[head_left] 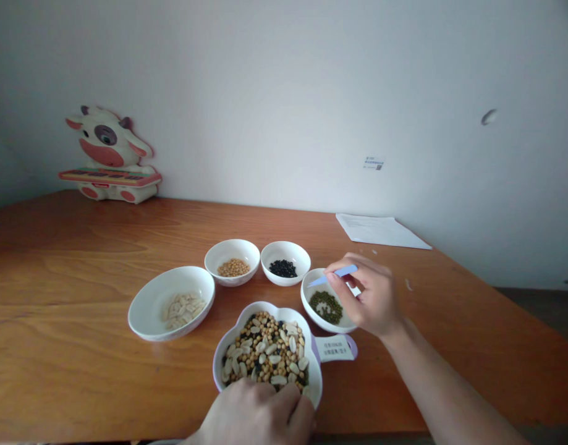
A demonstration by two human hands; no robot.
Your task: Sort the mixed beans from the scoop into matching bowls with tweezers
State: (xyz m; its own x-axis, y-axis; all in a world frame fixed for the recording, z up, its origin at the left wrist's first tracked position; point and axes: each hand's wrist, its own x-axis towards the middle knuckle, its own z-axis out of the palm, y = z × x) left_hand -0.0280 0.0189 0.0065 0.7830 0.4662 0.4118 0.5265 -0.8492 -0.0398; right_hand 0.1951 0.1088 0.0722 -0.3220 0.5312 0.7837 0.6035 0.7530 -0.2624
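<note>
My right hand (369, 296) is closed around light blue tweezers (345, 271), their narrow end over a small white bowl (306, 303) of green mung beans (326, 307). I cannot make out anything between the tips. My left hand (260, 417) is curled over the near rim of a purple-edged, flower-shaped dish (240, 326), its fingertips hidden. That dish holds a mix of peanuts (274, 358), yellow soybeans (264, 321) and dark beans. A paper label (334, 348) lies on its handle, to the right.
Other white bowls hold peanut halves (184, 310), soybeans (233, 267) and black beans (282, 268). A cow-shaped toy keyboard (110, 176) stands at the back left of the wooden table (70, 371). White paper (381, 230) lies at the back right, before the wall.
</note>
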